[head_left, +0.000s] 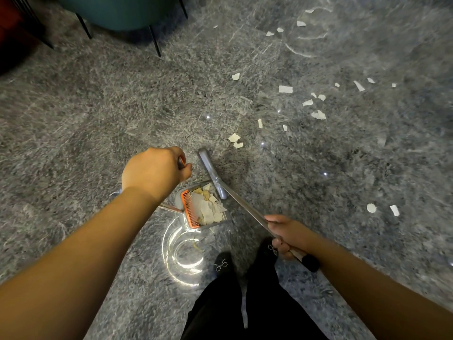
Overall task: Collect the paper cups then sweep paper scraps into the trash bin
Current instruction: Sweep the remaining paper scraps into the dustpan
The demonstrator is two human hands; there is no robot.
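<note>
Gripping the dustpan handle, the left hand shows a grip fully clenched round its top. Right hand grasps the broom shaft, fingers curled tight near its black end. Broom head sits at the dustpan mouth. Paper scraps piled inside the pan, beside its orange comb. More scraps lie scattered across the grey floor, well apart, right and ahead.
</note>
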